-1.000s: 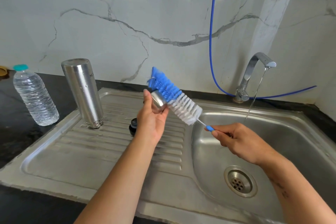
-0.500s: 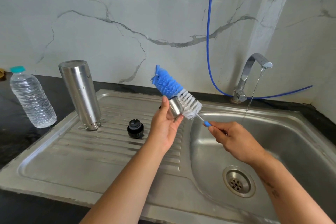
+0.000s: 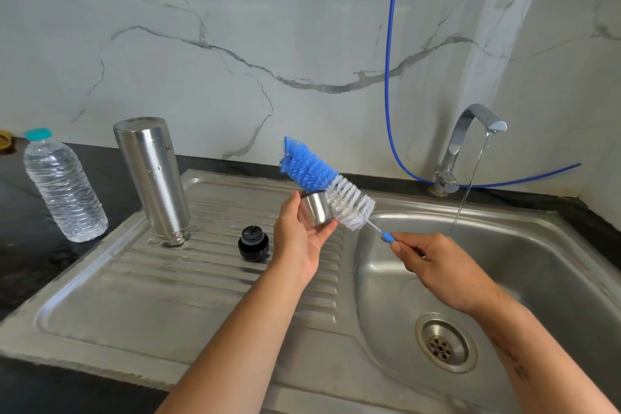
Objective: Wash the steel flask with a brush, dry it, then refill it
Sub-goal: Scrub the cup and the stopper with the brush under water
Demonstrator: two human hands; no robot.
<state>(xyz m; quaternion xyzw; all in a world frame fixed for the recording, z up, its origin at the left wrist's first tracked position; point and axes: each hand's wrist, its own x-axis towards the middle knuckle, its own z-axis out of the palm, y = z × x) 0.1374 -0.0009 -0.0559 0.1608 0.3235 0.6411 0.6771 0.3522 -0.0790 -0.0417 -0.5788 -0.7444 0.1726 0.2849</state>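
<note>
**Brushing the flask's steel cap over the sink**

I am looking down at a steel sink unit set into a dark desk, with a white marble-patterned wall behind it. My left hand is raised above the ribbed draining board, its fingers curled closed around a small steel cap, thumb on the far side. My right hand is over the sink basin, fingers pinched shut on the thin blue handle of a bottle brush. The brush slants up and to the left; its white bristles press against the cap, and its blue bristle tip sticks out past the cap.

The steel flask stands upside down on the draining board, mouth down, left of my left hand and well apart from it. Water drops cling to its side. A black inner stopper sits on the board between the flask and my left hand, touching neither.

On the desk to the far left stands a clear plastic water bottle with a teal cap, near the flask.

At the back right, a curved chrome tap runs a thin stream of water into the basin. The drain lies below my right wrist. A blue hose hangs down the wall and trails rightward behind the tap.
</note>
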